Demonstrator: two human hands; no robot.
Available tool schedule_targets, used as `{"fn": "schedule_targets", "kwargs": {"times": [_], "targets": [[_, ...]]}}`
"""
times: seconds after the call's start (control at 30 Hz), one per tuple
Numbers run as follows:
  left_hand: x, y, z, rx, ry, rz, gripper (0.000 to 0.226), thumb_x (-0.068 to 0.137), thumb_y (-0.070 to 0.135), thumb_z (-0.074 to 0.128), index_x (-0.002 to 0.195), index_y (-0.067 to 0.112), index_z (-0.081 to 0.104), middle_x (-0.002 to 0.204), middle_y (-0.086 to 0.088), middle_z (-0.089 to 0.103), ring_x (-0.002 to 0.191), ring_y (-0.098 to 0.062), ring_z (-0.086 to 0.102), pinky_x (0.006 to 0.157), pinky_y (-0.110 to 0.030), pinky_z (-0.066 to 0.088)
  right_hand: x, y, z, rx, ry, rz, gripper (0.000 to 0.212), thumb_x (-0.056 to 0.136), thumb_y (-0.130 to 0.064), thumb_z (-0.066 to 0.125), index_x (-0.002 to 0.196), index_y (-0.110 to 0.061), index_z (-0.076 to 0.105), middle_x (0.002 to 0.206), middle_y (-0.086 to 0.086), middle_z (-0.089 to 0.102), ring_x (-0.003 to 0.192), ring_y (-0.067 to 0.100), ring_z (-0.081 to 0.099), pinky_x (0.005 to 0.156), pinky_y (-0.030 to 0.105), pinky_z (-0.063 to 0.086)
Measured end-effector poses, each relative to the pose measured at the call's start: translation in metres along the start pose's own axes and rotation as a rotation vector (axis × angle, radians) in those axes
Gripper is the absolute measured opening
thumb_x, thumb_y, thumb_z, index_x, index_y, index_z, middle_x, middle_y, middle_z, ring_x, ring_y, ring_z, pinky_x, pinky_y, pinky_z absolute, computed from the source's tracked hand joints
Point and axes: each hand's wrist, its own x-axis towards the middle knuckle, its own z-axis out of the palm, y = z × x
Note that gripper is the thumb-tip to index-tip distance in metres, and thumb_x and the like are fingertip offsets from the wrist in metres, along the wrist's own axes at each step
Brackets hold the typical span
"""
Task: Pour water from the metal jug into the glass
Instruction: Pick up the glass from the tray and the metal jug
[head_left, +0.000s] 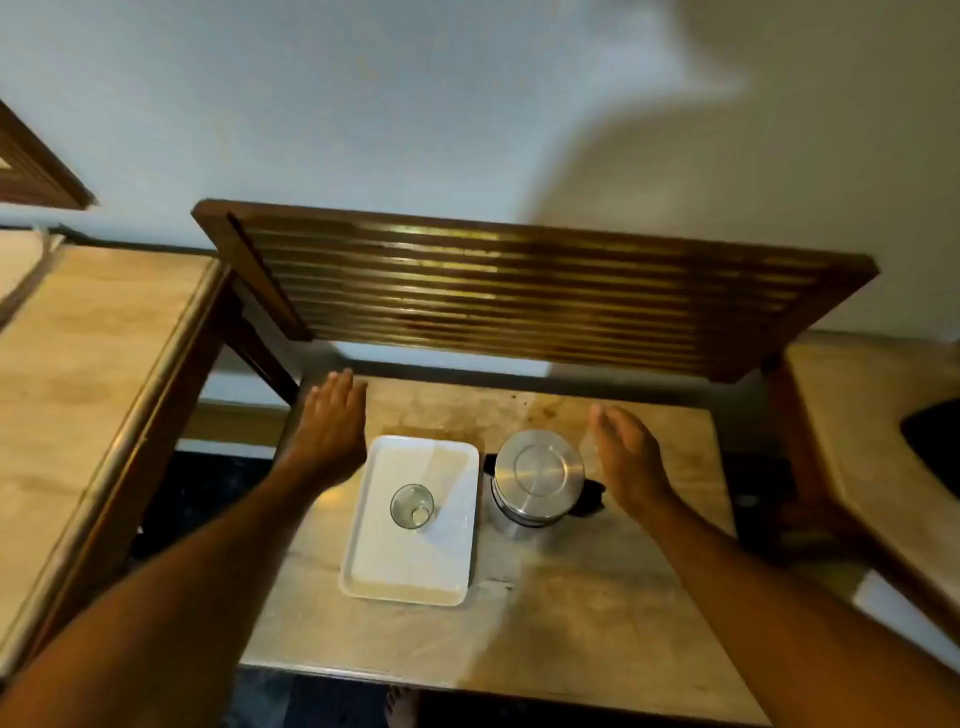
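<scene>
A clear glass (412, 506) stands upright on a white rectangular tray (384, 571) in the middle of a small marble-topped table. Just right of the tray stands the metal jug (537, 480), lidded, with a dark handle on its right side. My left hand (332, 421) hovers flat over the table's far left corner, left of the tray, holding nothing. Beside the jug, on its right, my right hand (626, 452) has its fingers stretched out; it does not touch the jug.
A slatted wooden shelf (519, 291) overhangs the back of the table (571, 623). Another table top (78, 374) lies to the left and a counter (872, 415) to the right. A bare foot (400, 706) shows below the front edge.
</scene>
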Motion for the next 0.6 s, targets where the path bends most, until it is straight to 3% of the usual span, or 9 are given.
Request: {"fn": "schedule_targets", "kwargs": {"times": [0.1,0.2,0.3,0.4,0.43,0.53,0.6], "targets": [[-0.019,-0.014,0.068,0.067,-0.271,-0.043,0.069,0.08,0.005,0.063,0.144,-0.002,0.037,0.15,-0.027,0.037,0.14,-0.044,0.032,0.114,-0.056,0.031,-0.011,0.061,0.017,0.144,0.118,0.217,0.035,0.102,-0.029,0.051,0.073,-0.016,0.062,0.075,0.013,0.063,0.074,0.029,0.058,0.065,0.036,0.045],[-0.046,-0.019,0.121,-0.12,-0.428,-0.143,0.102,0.072,0.025,0.085,0.151,0.002,0.026,0.156,-0.019,0.032,0.145,-0.038,0.028,0.119,-0.045,0.027,-0.019,0.089,0.038,0.285,0.138,0.33,0.034,0.1,-0.018,0.056,0.067,-0.021,0.065,0.071,0.007,0.063,0.072,0.024,0.058,0.061,0.032,0.048],[-0.055,-0.011,0.152,-0.458,-0.369,-0.235,0.109,0.062,0.028,0.094,0.149,0.005,0.033,0.155,-0.012,0.038,0.144,-0.027,0.034,0.116,-0.034,0.029,-0.014,0.098,0.056,0.406,0.175,0.352,0.035,0.084,-0.022,0.067,0.049,-0.021,0.069,0.048,-0.005,0.061,0.051,0.013,0.058,0.042,0.023,0.048],[-0.059,0.003,0.173,-0.738,-0.186,-0.31,0.086,0.052,0.032,0.097,0.125,0.03,0.052,0.125,0.016,0.058,0.115,0.008,0.054,0.089,-0.007,0.04,-0.008,0.105,0.063,0.464,0.17,0.32,0.032,0.075,-0.023,0.061,0.045,-0.018,0.069,0.04,-0.008,0.057,0.041,0.007,0.055,0.035,0.021,0.047],[-0.058,0.005,0.177,-0.792,-0.155,-0.34,0.08,0.054,0.031,0.097,0.121,0.033,0.053,0.12,0.018,0.059,0.11,0.009,0.055,0.088,-0.008,0.042,-0.006,0.106,0.063,0.481,0.148,0.301,0.033,0.075,-0.021,0.059,0.044,-0.018,0.069,0.04,-0.007,0.057,0.041,0.007,0.055,0.035,0.021,0.046],[-0.051,0.013,0.184,-0.878,-0.147,-0.392,0.078,0.06,0.029,0.096,0.126,0.021,0.055,0.123,0.005,0.061,0.113,-0.017,0.057,0.096,-0.036,0.05,0.001,0.11,0.063,0.473,0.078,0.255,0.039,0.074,-0.012,0.05,0.037,-0.02,0.06,0.035,-0.007,0.048,0.037,0.006,0.046,0.033,0.018,0.04],[-0.048,0.017,0.177,-0.891,-0.143,-0.417,0.076,0.06,0.024,0.097,0.123,0.022,0.056,0.122,0.002,0.063,0.112,-0.021,0.058,0.095,-0.039,0.051,0.006,0.105,0.065,0.468,0.098,0.306,0.036,0.07,-0.013,0.051,0.035,-0.019,0.056,0.034,-0.008,0.046,0.036,0.009,0.044,0.034,0.02,0.04]]}}
